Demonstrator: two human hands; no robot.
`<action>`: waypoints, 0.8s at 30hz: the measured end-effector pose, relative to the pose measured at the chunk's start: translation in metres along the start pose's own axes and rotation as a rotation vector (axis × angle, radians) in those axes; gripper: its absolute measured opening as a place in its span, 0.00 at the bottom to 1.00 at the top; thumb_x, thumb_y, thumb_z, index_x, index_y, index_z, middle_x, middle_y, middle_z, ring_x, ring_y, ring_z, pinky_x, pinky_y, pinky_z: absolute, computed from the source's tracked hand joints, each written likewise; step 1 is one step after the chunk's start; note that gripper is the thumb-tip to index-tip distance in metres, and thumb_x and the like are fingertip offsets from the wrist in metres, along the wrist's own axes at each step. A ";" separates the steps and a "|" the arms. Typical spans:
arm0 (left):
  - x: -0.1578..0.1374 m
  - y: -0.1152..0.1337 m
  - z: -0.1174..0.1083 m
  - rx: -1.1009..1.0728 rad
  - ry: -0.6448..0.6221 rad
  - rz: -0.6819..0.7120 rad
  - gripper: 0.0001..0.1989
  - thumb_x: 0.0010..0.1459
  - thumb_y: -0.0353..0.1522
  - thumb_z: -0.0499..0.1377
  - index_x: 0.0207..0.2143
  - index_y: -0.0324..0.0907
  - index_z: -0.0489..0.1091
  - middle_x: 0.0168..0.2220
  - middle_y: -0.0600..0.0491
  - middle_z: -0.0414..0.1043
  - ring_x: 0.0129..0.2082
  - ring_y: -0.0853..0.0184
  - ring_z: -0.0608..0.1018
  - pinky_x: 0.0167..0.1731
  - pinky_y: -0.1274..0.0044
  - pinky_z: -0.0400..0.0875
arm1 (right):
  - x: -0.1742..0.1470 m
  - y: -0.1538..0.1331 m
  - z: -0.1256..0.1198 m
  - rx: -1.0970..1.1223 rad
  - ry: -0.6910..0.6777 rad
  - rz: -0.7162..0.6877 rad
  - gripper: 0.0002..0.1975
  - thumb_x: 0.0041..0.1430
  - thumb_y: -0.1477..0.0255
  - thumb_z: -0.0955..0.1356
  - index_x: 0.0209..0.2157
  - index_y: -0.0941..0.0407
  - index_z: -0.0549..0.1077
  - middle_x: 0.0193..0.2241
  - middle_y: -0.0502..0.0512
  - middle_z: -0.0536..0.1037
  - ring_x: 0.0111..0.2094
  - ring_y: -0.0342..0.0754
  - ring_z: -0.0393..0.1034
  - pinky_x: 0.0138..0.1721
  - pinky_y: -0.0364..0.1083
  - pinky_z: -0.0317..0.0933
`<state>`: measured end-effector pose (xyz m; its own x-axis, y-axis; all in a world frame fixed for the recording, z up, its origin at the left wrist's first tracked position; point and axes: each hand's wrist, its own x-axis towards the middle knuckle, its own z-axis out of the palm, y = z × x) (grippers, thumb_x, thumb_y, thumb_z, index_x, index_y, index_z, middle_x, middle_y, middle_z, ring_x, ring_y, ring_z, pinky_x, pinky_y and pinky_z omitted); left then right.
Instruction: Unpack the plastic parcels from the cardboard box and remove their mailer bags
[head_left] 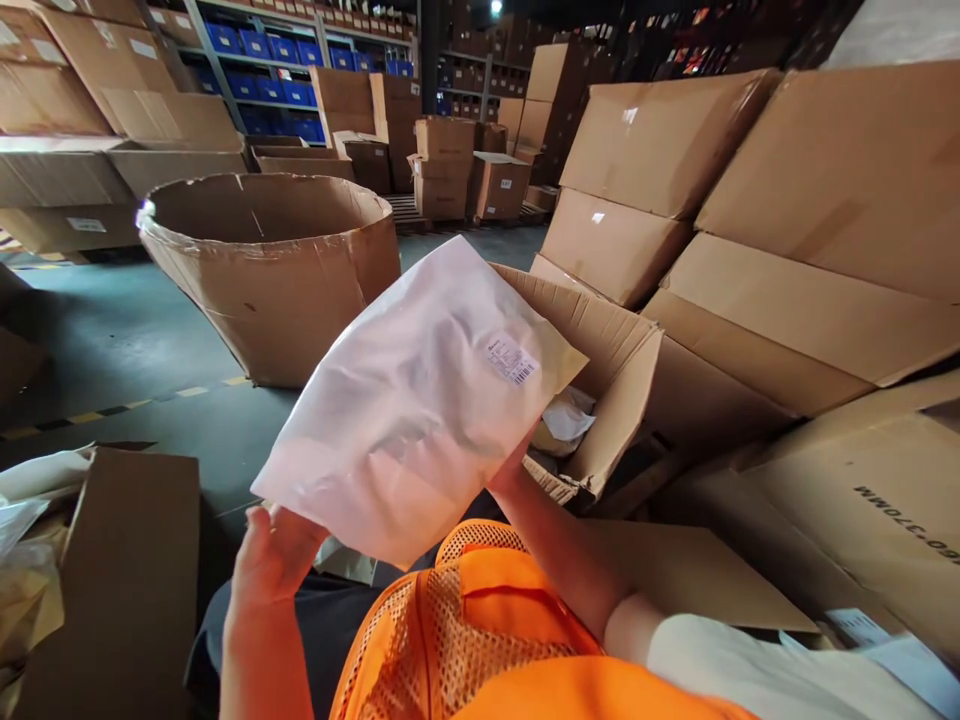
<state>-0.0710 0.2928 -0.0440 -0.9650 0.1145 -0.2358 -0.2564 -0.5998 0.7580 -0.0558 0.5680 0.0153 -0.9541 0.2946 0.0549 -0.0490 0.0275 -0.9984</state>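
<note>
A frosted white plastic bag (405,410) is held up in front of me, its film wrinkled and its contents hidden. Near its right corner sits a printed barcode label (511,361). My right hand (514,468) grips the bag from below along the right edge, with most fingers behind it. Under the lower left corner, my left hand (279,552) holds the bag from beneath, palm up; its thumb shows and the other fingers are mostly covered. Just beyond the bag stands an open cardboard box (626,400) with a wrapped packet (568,420) inside.
A tall round-sided cardboard bin (277,290) stands ahead on the left. Another open box (120,580) with bagged items (34,590) is at lower left. Large stacked cartons (825,200) rise on the right. Shelves with blue bins (255,45) line the back.
</note>
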 end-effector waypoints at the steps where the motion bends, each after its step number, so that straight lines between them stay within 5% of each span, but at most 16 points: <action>1: -0.001 -0.009 0.000 -0.018 -0.056 -0.013 0.44 0.25 0.61 0.71 0.43 0.44 0.77 0.42 0.46 0.79 0.51 0.46 0.75 0.43 0.64 0.78 | -0.002 -0.005 0.001 0.102 0.004 0.041 0.58 0.44 0.43 0.26 0.72 0.54 0.33 0.70 0.54 0.55 0.66 0.60 0.57 0.63 0.60 0.54; 4: -0.004 -0.038 0.005 -0.067 -0.124 -0.026 0.41 0.22 0.54 0.76 0.41 0.43 0.78 0.41 0.47 0.79 0.48 0.48 0.78 0.40 0.65 0.79 | -0.007 -0.013 0.008 0.267 0.009 0.080 0.58 0.45 0.39 0.30 0.71 0.51 0.42 0.67 0.53 0.61 0.67 0.62 0.55 0.64 0.61 0.51; 8: -0.007 -0.058 0.019 -0.009 0.042 -0.116 0.32 0.23 0.36 0.79 0.36 0.39 0.77 0.31 0.48 0.79 0.33 0.56 0.81 0.32 0.71 0.80 | -0.002 0.004 0.013 0.400 -0.046 0.089 0.54 0.49 0.34 0.39 0.65 0.48 0.59 0.60 0.55 0.71 0.65 0.64 0.56 0.62 0.62 0.55; 11: -0.001 -0.048 0.022 -0.068 0.186 -0.049 0.25 0.30 0.29 0.76 0.35 0.37 0.77 0.31 0.51 0.79 0.27 0.64 0.80 0.29 0.76 0.79 | 0.025 0.025 -0.004 0.474 -0.084 0.135 0.40 0.57 0.37 0.50 0.58 0.46 0.65 0.57 0.54 0.73 0.61 0.61 0.63 0.60 0.63 0.59; 14: 0.013 -0.032 0.005 -0.101 0.352 0.028 0.17 0.38 0.26 0.71 0.35 0.36 0.76 0.32 0.54 0.79 0.27 0.67 0.80 0.31 0.79 0.79 | 0.070 0.042 -0.051 0.442 0.124 0.263 0.24 0.64 0.52 0.58 0.57 0.45 0.63 0.59 0.53 0.69 0.58 0.52 0.67 0.56 0.57 0.66; 17: 0.029 -0.033 -0.025 -0.070 0.479 -0.009 0.10 0.51 0.27 0.64 0.39 0.37 0.76 0.35 0.52 0.79 0.31 0.68 0.80 0.35 0.80 0.79 | 0.119 0.062 -0.115 0.227 0.383 0.465 0.21 0.66 0.62 0.59 0.58 0.48 0.62 0.62 0.55 0.66 0.58 0.49 0.67 0.53 0.51 0.69; 21: 0.046 -0.055 -0.059 -0.042 0.639 -0.094 0.10 0.56 0.25 0.59 0.41 0.38 0.75 0.33 0.52 0.79 0.31 0.69 0.80 0.35 0.82 0.78 | 0.160 0.106 -0.185 0.078 0.484 0.669 0.23 0.63 0.65 0.64 0.59 0.53 0.65 0.61 0.66 0.66 0.57 0.57 0.67 0.52 0.58 0.68; 24: 0.064 -0.071 -0.071 -0.003 0.657 -0.197 0.12 0.56 0.25 0.58 0.43 0.37 0.75 0.33 0.51 0.79 0.31 0.67 0.80 0.35 0.79 0.79 | 0.175 0.149 -0.211 -0.030 0.511 0.793 0.24 0.61 0.66 0.68 0.58 0.57 0.66 0.59 0.68 0.67 0.56 0.59 0.67 0.53 0.61 0.66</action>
<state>-0.1107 0.2869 -0.1561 -0.6670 -0.2818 -0.6897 -0.4227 -0.6192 0.6618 -0.1676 0.8253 -0.1209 -0.4602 0.6203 -0.6351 0.5735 -0.3384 -0.7461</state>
